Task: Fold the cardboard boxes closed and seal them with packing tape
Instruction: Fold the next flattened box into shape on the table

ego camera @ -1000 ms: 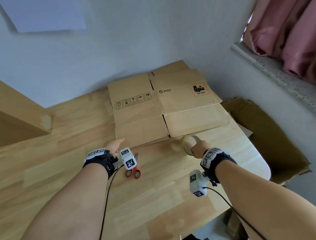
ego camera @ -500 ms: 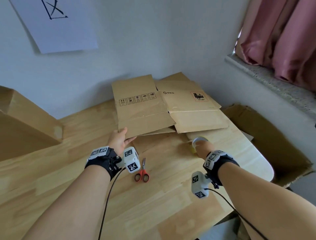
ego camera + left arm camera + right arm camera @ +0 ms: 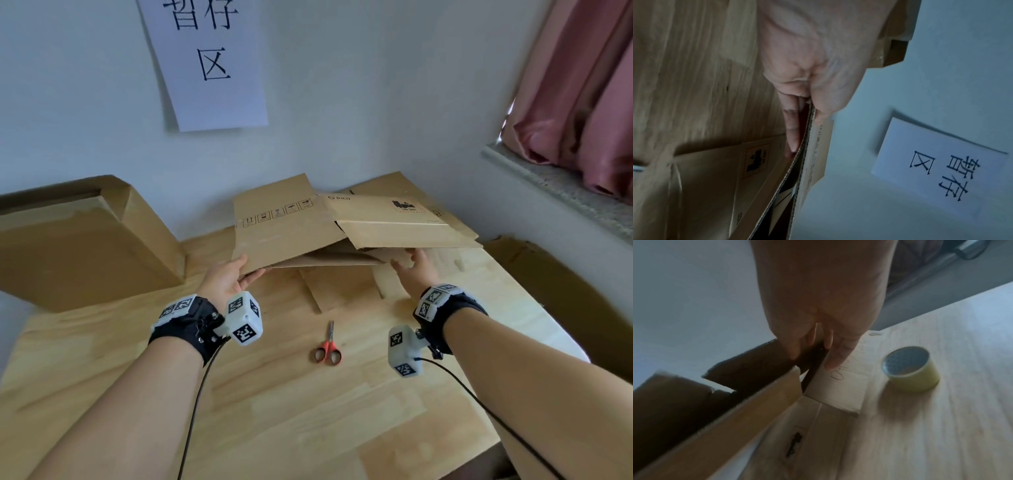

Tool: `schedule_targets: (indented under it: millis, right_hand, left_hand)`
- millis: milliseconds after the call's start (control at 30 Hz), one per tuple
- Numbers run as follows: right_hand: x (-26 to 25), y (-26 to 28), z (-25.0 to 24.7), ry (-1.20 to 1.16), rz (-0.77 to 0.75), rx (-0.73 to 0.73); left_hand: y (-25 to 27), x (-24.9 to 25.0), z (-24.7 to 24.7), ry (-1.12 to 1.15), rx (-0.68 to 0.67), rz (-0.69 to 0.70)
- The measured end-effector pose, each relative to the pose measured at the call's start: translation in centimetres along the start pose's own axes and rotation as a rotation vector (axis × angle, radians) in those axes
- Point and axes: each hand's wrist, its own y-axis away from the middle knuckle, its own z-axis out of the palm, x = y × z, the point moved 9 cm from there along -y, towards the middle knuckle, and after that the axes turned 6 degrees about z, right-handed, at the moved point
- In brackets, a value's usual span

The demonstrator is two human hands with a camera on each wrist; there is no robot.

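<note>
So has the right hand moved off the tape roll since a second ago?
Yes. The right hand has left the tape roll on the table and gone forward toward the wall, its fingers now under the flattened box's near edge.

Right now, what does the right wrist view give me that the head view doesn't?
Only the right wrist view shows the tape roll standing on the table, apart from the right hand. Only the head view shows the scissors and the left hand gripping the flattened box. Both show the right hand reaching between that box's flaps.
</note>
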Motion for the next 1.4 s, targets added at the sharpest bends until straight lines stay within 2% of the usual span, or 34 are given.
schedule_targets:
  millis: [167, 267, 300, 400, 567, 667, 767, 867, 1000, 1033, 1067, 1100, 1133, 1167, 1200, 1267, 1300, 1333, 1367, 1400]
  right_hand:
    - [-0.7, 2.1, 4.8, -0.624, 0.2, -0.096]
    - [0.4, 4.1, 6.8, -0.875, 0.342, -0.077]
    - [0.9, 4.9, 7.5, -0.883, 0.382, -0.067]
    - [2.3, 6.2, 9.8, -0.693, 0.423, -0.133]
    - [4.8, 8.0, 13.9, -0.645, 0.494, -0.311]
    - [5.2, 9.2, 15.2, -0.691, 0.545, -0.296]
    - [4.5, 10.0, 15.8, -0.691, 0.555, -0.32]
    - [4.8, 10.0, 15.4, -0.649, 0.562, -0.284]
    - [3.8, 11.4, 14.2, -0.55, 0.624, -0.217]
    - [4.0, 11.9, 12.4, -0.539, 0.666, -0.134]
    - [4.0, 12.5, 11.7, -0.396, 0.64, -0.102]
    - [3.1, 12.8, 10.8, -0.181, 0.532, -0.083]
    - [2.8, 12.5, 9.6, 0.033, 0.496, 0.013]
    - [3.7, 12.1, 8.5, 0.08, 0.549, 0.096]
    - [5.2, 11.7, 7.5, 0.017, 0.623, 0.231]
    - [5.0, 11.4, 8.3, -0.168, 0.694, 0.118]
    - [3.9, 10.7, 8.9, -0.11, 0.625, 0.053]
    - [3.5, 10.4, 9.1, -0.003, 0.617, 0.024]
    - [3.3, 10.5, 8.4, 0.122, 0.642, 0.007]
    - [3.0, 10.2, 9.2, 0.118, 0.667, 0.016]
  left_hand:
    - [1.8, 0.4, -5.9, -0.108, -0.031, 0.051]
    - [2.4, -0.8, -10.1, -0.153, -0.022, 0.038]
    - [2.6, -1.2, -11.3, -0.173, -0.02, 0.026]
    - [3.1, -2.7, -14.2, -0.239, -0.024, -0.018]
    - [4.3, -4.1, -17.1, -0.36, -0.007, -0.081]
    - [4.0, -4.2, -18.3, -0.428, 0.015, -0.086]
    - [2.8, -4.9, -18.9, -0.497, -0.045, -0.143]
    - [1.4, -5.5, -19.1, -0.55, -0.05, -0.191]
    - [-0.5, -5.8, -19.3, -0.669, 0.022, -0.251]
    - [-1.1, -6.1, -19.4, -0.685, 0.025, -0.27]
    - [-1.5, -6.4, -19.6, -0.707, 0.031, -0.293]
    - [-2.0, -6.7, -19.8, -0.731, 0.035, -0.306]
    - [-2.5, -7.1, -20.1, -0.759, 0.039, -0.329]
    - [-3.0, -7.6, -20.5, -0.783, 0.038, -0.345]
    - [-3.3, -8.0, -20.7, -0.801, 0.037, -0.369]
    - [-3.9, -8.5, -21.2, -0.853, 0.043, -0.375]
    - [-4.2, -8.7, -21.3, -0.888, 0.037, -0.379]
    - [-4.5, -8.7, -21.3, -0.915, 0.04, -0.378]
    - [-5.0, -8.9, -21.3, -0.939, 0.037, -0.372]
    - [-5.2, -8.9, -21.1, -0.961, 0.032, -0.373]
